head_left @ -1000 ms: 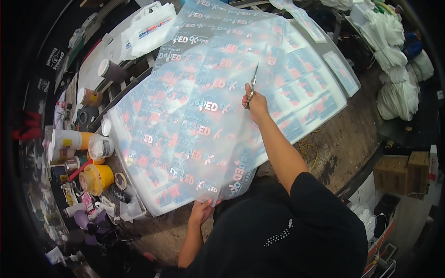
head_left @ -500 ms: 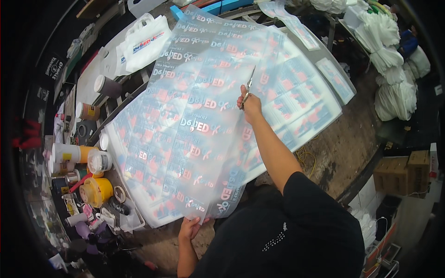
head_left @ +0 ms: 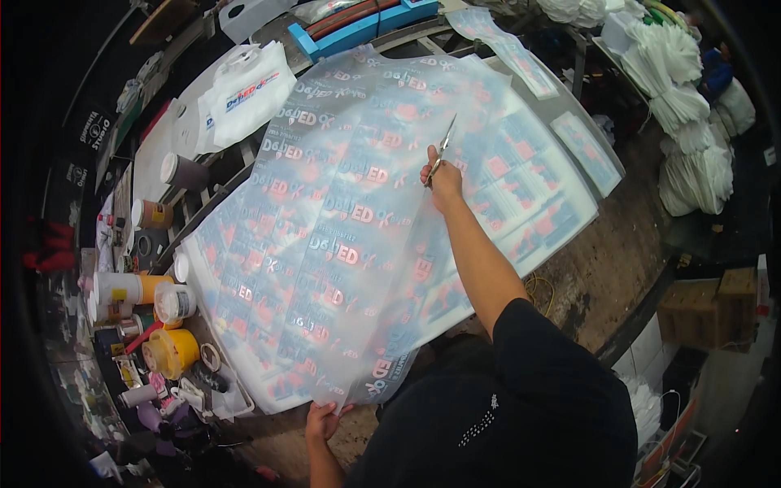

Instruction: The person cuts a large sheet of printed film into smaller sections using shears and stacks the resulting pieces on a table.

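My right hand (head_left: 442,180) grips silver scissors (head_left: 447,134), blades pointing up and away, over a large translucent plastic sheet (head_left: 350,203) with repeated red and pale printing. The sheet lies across a stack of printed sheets (head_left: 533,195) on white backing. My left hand (head_left: 325,419) pinches the sheet's near edge at the bottom, its fingertips partly hidden under the film.
Paint tubs (head_left: 175,350) and jars crowd the left. White printed bags (head_left: 244,93) and a long blue holder (head_left: 362,28) are at the back. Bundles of white bags (head_left: 691,171) and cardboard boxes (head_left: 708,309) are on the right. A yellow cord (head_left: 541,297) lies on the worktop.
The translucent sheet has slid toward me with my left hand, its far edge dropping to reveal the blue holder. The view has shifted slightly. My right hand still holds the scissors.
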Motion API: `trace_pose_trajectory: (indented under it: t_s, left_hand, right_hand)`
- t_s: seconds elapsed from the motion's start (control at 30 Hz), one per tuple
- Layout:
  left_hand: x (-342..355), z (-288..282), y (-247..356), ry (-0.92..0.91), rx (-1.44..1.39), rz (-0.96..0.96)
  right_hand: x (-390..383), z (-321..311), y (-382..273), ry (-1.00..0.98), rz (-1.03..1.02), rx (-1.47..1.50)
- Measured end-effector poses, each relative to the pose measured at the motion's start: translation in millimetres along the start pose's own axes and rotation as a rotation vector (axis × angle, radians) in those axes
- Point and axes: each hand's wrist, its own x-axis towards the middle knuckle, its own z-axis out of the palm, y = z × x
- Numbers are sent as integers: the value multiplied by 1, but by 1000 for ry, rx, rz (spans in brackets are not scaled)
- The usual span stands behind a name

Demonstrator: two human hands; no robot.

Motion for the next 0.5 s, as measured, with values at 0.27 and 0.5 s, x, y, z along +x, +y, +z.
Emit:
trace_pose_trajectory:
  t_s: [0.27, 0.5]
  left_hand:
    - [-2, 4, 14, 80, 30, 28]
    - [-7, 10, 13, 121, 17, 10]
  right_hand:
    - [27, -5, -17, 10, -21, 34]
    - [59, -11, -33, 34, -41, 30]
